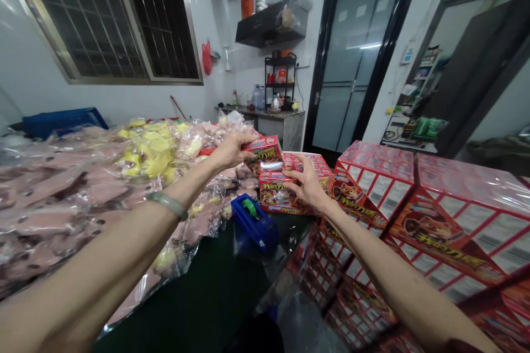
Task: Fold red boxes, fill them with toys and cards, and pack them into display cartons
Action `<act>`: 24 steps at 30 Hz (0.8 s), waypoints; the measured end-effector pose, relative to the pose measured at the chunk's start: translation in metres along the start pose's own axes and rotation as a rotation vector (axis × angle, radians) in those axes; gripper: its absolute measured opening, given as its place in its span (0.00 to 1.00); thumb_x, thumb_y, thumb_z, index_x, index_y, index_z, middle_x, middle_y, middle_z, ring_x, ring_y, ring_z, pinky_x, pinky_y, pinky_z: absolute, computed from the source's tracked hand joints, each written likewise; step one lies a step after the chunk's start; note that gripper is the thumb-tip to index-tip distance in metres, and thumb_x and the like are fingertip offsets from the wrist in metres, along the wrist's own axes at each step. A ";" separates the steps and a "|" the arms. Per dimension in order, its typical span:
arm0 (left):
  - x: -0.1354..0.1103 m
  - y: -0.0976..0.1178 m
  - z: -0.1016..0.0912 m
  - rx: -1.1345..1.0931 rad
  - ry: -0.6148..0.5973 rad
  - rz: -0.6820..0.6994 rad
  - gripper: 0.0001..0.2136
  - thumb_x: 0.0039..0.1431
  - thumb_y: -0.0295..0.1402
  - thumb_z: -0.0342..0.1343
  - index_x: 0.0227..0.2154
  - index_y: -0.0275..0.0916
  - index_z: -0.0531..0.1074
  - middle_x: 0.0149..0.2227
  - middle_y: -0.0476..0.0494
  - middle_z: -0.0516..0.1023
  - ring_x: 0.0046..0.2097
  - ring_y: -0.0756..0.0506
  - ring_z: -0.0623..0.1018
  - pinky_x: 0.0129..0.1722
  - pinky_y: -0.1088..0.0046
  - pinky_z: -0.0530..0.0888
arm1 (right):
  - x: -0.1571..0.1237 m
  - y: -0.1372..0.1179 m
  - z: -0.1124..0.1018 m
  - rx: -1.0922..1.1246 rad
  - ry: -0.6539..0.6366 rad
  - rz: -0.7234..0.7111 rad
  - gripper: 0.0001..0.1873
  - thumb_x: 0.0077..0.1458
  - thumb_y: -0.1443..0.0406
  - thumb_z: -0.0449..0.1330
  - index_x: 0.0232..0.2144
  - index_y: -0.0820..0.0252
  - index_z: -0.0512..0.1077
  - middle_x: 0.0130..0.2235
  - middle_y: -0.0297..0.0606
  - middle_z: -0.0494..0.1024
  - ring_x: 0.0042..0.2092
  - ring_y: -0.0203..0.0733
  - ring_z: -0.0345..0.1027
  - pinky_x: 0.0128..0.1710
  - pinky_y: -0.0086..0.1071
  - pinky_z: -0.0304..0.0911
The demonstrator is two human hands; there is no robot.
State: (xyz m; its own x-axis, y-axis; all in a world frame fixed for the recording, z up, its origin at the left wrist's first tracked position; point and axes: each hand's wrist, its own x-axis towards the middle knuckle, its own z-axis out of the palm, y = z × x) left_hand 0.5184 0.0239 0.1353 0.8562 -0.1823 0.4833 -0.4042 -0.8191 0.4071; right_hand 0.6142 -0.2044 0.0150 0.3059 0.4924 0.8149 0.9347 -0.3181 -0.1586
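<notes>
My left hand [237,150] is closed on the left end of a small red printed box [267,155], held over the left part of a group of similar red boxes [275,194]. My right hand [308,183] rests against that group, fingers apart, their tips close to the held box's lower right corner. Whether they also touch the held box I cannot tell. A blue tape dispenser [254,223] with a green roll stands just in front of the boxes. A green bangle [168,205] circles my left wrist.
Many plastic-wrapped pink pieces [62,193] and yellow pieces [151,149] cover the left side. Shrink-wrapped red box bundles [455,215] are stacked high on the right. A blue crate [64,120] lies behind the pile. Farther back are a counter [269,114] and a glass door [356,77].
</notes>
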 end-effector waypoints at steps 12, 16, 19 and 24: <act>0.012 0.020 0.072 0.381 -0.241 -0.072 0.31 0.56 0.49 0.45 0.56 0.29 0.58 0.63 0.24 0.52 0.63 0.29 0.53 0.56 0.47 0.56 | 0.008 -0.007 -0.008 0.042 -0.081 0.123 0.42 0.47 0.62 0.63 0.60 0.66 0.49 0.63 0.58 0.46 0.65 0.56 0.38 0.61 0.51 0.46; 0.009 0.016 0.087 0.449 -0.318 -0.050 0.41 0.48 0.57 0.50 0.56 0.27 0.57 0.62 0.21 0.55 0.63 0.27 0.53 0.56 0.45 0.54 | 0.017 -0.005 -0.008 0.052 -0.254 0.126 0.32 0.45 0.67 0.62 0.54 0.66 0.62 0.62 0.57 0.55 0.63 0.59 0.46 0.59 0.52 0.49; 0.010 0.009 0.093 0.487 -0.309 -0.048 0.39 0.51 0.56 0.48 0.55 0.26 0.58 0.60 0.19 0.57 0.62 0.28 0.56 0.55 0.47 0.58 | 0.025 0.000 -0.022 0.070 -0.280 0.112 0.37 0.44 0.69 0.60 0.58 0.65 0.57 0.59 0.52 0.62 0.60 0.52 0.55 0.58 0.46 0.55; 0.008 -0.001 0.098 0.495 -0.229 -0.015 0.29 0.58 0.51 0.44 0.51 0.29 0.63 0.56 0.27 0.65 0.57 0.35 0.65 0.53 0.58 0.64 | 0.030 0.015 -0.054 -0.030 -0.182 0.146 0.30 0.56 0.60 0.52 0.59 0.66 0.56 0.59 0.52 0.62 0.60 0.51 0.55 0.57 0.48 0.54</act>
State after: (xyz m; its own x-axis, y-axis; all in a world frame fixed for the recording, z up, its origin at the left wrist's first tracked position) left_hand 0.5574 -0.0304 0.0631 0.9315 -0.2367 0.2763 -0.2385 -0.9707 -0.0276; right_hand 0.6277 -0.2380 0.0675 0.4678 0.5764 0.6700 0.8731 -0.4193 -0.2489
